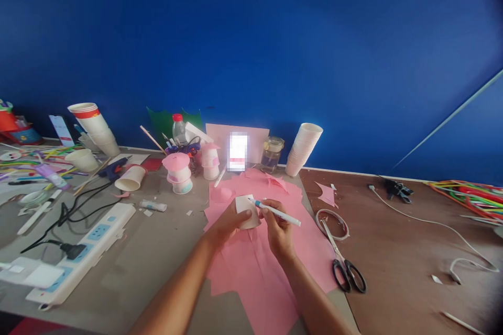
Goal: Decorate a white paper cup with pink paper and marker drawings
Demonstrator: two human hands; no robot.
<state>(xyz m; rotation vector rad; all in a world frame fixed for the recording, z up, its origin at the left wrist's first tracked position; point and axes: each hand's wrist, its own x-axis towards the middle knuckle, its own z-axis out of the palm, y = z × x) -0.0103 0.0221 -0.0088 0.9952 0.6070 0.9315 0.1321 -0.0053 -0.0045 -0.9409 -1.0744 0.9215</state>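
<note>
My left hand (236, 219) is closed around a white paper cup (244, 204), thumb across its side. In my right hand (277, 227) is a white marker pen (286, 216) with a blue-green section near its tip. That tip points left, right at the cup's upper side; whether it touches the surface I cannot tell. Both hands are over cut pink paper sheets (271, 303) spread on the table. Beyond them a lit phone (238, 152), its screen blurred, leans on a pale pink card (257, 141). Two paper cup pieces with pink tops (176, 170) stand at the back left.
Black-handled scissors (346, 272) and a tape roll (341, 225) lie on the right. A stack of paper cups (302, 149) and a glass jar (272, 154) stand behind. At left are a power strip (90, 251) with cables and a glue gun (113, 166).
</note>
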